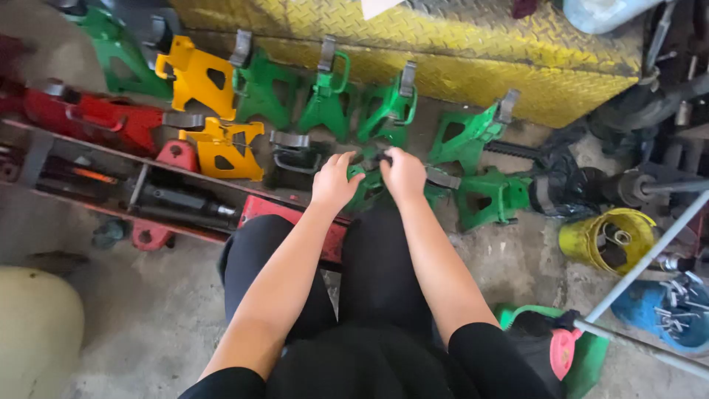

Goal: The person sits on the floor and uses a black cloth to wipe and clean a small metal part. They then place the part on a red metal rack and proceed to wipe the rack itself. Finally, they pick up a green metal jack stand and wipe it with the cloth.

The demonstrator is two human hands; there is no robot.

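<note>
Both hands rest on one green jack stand (369, 188) lying on the floor at the centre of the view. The left hand (334, 179) curls over its near side, fingers together; the right hand (403, 174) grips its top, fingers bent, and whether they close fully I cannot tell. The hands hide most of the stand.

At 12 o'clock a yellow tread-plate box (458, 52) spans the back, with a row of green stands (325, 92) leaning along it. Two yellow stands (210, 111) sit at 10 o'clock, and a red floor jack (96, 118) lies at 9. A yellow can (609, 240) stands at 3 o'clock. The concrete floor (155, 303) is stained grey. A pale rounded object at 8 o'clock is cut off by the frame.
</note>
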